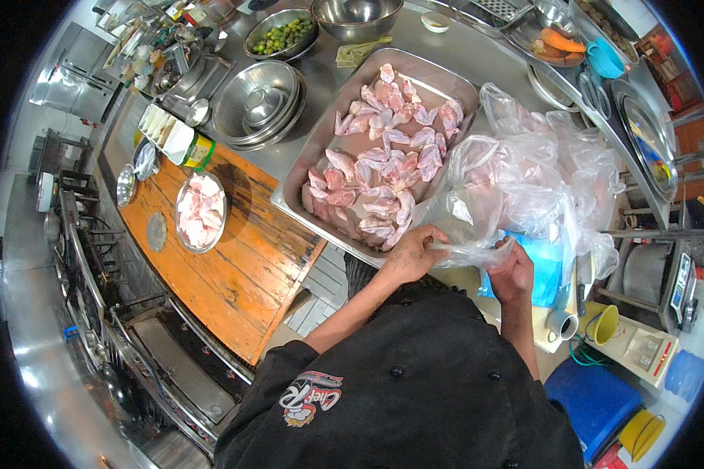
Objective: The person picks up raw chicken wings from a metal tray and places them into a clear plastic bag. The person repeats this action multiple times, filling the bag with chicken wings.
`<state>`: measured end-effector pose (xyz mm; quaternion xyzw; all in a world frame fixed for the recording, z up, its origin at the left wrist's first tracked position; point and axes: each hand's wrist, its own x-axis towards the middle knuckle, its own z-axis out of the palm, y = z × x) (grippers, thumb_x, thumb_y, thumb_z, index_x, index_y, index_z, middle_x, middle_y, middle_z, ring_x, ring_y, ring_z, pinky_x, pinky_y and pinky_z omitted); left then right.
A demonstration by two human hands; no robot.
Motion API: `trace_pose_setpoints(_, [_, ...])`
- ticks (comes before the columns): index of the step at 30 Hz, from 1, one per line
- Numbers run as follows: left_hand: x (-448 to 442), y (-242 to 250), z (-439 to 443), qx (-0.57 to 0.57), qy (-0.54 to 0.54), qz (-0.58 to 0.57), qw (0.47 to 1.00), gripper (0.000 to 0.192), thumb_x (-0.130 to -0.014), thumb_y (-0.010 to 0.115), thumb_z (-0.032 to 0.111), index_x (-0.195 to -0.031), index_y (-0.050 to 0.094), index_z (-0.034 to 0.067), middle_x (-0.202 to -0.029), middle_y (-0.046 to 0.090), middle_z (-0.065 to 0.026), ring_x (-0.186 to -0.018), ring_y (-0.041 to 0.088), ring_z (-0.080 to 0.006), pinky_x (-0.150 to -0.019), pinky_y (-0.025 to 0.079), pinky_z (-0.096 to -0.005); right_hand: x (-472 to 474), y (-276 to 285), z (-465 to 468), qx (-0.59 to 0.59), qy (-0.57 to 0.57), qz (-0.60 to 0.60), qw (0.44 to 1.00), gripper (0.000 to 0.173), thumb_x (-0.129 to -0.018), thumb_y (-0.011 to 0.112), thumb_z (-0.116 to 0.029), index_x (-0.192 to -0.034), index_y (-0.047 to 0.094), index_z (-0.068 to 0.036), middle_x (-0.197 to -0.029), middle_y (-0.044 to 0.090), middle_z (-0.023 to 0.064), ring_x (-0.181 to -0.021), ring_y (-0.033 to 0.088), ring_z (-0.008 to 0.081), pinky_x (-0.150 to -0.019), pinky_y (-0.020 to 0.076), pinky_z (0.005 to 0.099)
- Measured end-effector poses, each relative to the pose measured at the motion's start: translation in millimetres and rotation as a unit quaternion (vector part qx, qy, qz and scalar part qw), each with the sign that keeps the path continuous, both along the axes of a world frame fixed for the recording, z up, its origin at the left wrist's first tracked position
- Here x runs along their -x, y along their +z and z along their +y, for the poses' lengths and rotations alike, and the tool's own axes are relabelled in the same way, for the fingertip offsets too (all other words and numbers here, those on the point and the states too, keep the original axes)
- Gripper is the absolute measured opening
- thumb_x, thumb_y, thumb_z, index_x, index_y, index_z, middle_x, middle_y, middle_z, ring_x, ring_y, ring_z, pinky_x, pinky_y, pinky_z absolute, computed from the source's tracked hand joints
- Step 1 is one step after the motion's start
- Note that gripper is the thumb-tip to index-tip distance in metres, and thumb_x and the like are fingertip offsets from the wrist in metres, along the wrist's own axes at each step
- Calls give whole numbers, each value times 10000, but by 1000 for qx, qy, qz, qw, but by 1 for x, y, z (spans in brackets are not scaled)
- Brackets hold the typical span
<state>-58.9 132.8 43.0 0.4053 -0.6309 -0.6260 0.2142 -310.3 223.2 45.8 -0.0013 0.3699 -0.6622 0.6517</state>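
Observation:
My left hand (413, 253) pinches the edge of a clear plastic bag (475, 196) beside the near right rim of a deep steel tray (475, 99). Raw chicken wing pieces (390, 167) lie spread over the tray's bottom. To the right, my right hand (511, 271) grips the same bag's edge, so its film stretches between both hands. Other plastic bags (540, 170), with pale pink meat showing through, are heaped right of the tray. What fills the held bag cannot be told apart from the heap behind it.
On the wooden table (240, 281) at left stands an oval steel dish of raw meat pieces (201, 212). Nested steel bowls (258, 105), a bowl of small green fruits (281, 38) and a folded cloth (361, 53) sit beyond. A knife (581, 293) and a white mug (562, 324) are at right.

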Motion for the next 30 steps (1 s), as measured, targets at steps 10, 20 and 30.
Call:
trace_pose_setpoints(10, [6, -2, -17, -484, 190, 276, 808, 154, -994, 631, 168, -1089, 618, 47, -969, 653, -18, -823, 638, -139, -663, 534, -295, 2, 16, 8, -48, 172, 410, 894, 218, -977, 673, -165, -1177, 609, -108, -908, 564, -15, -737, 537, 90, -621, 445, 265])
trace_pose_setpoints(20, [11, -10, -20, -279, 179, 110, 937, 157, -963, 715, 161, -1000, 609, 52, -765, 589, -11, -621, 542, -98, -491, 438, -281, 1, 46, 10, 81, 65, 325, 940, 375, -966, 638, -50, -1337, 597, -78, -962, 616, 41, -796, 570, 176, -728, 484, 315])
trace_pose_setpoints(30, [14, 2, -24, -87, -9, 202, 975, 259, -899, 723, 119, -1146, 644, 135, -849, 633, -23, -771, 596, -145, -646, 467, -312, -38, 38, 5, -145, 229, 724, 635, 865, -838, 796, -139, -1582, 359, -65, -1055, 636, 219, -1001, 646, 415, -920, 518, 476])
